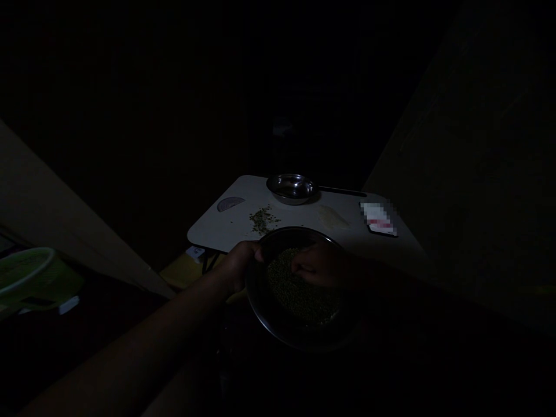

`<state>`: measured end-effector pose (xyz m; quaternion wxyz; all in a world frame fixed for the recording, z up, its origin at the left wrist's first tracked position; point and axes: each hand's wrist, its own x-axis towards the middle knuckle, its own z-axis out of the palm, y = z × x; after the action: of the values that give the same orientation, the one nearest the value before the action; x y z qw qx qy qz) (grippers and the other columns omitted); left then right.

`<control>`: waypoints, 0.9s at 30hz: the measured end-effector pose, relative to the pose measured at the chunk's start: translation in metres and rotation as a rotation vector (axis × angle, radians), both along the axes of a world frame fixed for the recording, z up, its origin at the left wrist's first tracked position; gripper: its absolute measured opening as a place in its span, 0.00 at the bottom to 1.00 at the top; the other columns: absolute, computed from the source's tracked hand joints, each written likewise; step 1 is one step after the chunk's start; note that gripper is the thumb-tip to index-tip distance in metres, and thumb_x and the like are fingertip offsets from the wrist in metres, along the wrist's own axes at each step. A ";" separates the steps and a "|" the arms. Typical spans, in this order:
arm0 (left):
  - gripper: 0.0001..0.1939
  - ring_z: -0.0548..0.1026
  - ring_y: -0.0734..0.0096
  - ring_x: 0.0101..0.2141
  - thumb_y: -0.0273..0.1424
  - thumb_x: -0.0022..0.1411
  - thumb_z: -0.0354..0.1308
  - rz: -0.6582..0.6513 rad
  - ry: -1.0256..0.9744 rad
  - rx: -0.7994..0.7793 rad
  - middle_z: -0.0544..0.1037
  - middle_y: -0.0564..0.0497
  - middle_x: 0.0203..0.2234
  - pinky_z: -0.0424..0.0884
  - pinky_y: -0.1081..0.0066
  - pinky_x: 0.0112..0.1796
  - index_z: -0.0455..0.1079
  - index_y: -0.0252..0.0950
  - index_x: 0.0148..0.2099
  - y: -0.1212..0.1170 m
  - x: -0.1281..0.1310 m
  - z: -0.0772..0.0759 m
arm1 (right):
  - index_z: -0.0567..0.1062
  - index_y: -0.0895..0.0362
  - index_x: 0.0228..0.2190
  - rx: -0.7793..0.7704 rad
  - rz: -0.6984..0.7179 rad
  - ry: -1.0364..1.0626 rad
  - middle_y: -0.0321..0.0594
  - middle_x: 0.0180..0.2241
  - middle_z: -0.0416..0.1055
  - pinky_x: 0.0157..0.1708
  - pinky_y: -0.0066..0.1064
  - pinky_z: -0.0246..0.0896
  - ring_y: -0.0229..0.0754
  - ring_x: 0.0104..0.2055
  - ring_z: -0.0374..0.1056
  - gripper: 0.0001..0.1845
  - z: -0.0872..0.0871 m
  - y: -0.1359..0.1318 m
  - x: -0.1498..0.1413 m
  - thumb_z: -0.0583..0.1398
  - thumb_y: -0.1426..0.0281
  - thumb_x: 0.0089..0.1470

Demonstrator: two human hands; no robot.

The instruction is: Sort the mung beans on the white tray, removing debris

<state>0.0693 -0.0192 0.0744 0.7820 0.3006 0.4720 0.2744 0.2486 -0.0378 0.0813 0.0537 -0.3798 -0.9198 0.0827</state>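
Note:
My left hand (240,262) is closed on the left rim of a wide metal bowl (260,315), thumb over the edge. The bowl tilts toward me in front of the table. Small green beans (299,298), which look like mung beans, cover its bottom. Over the beans, inside the bowl, is my right hand (321,265) with its fingers curled together. Whatever its fingertips hold is too dark to make out. Beyond the bowl, a loose patch of greenish bits (263,220) lies on the tabletop.
A white folding table (206,229) bears a second, shiny metal bowl (292,194), a pale thin heap (332,217) and a phone-like item (379,219), partly pixelated. At far left stands a green plastic basket (47,284). Walls slope in on both sides; the room is very dark.

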 end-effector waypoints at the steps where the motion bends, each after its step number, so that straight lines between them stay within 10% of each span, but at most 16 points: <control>1: 0.03 0.60 0.74 0.10 0.22 0.31 0.45 0.002 0.021 0.006 0.63 0.50 0.08 0.56 0.75 0.12 0.58 0.30 0.15 0.000 0.000 0.000 | 0.71 0.58 0.27 0.010 0.000 -0.013 0.37 0.24 0.68 0.27 0.27 0.48 0.34 0.26 0.60 0.10 -0.002 0.001 -0.001 0.51 0.73 0.42; 21: 0.04 0.62 0.72 0.13 0.23 0.30 0.45 -0.017 0.074 0.033 0.62 0.51 0.09 0.58 0.72 0.16 0.57 0.32 0.17 0.002 -0.002 -0.001 | 0.70 0.59 0.25 0.075 -0.005 -0.100 0.39 0.24 0.68 0.25 0.27 0.48 0.35 0.26 0.60 0.12 -0.002 0.006 -0.008 0.47 0.70 0.46; 27: 0.02 0.61 0.75 0.12 0.22 0.30 0.44 -0.040 0.029 0.089 0.61 0.51 0.09 0.56 0.75 0.15 0.56 0.32 0.15 0.002 -0.002 -0.002 | 0.69 0.59 0.26 0.014 -0.390 0.181 0.38 0.25 0.67 0.24 0.25 0.51 0.34 0.25 0.60 0.09 0.029 0.045 0.037 0.50 0.71 0.43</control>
<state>0.0677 -0.0171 0.0723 0.7663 0.3484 0.4646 0.2749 0.2860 0.0069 0.1103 0.1536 -0.5411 -0.8210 0.0980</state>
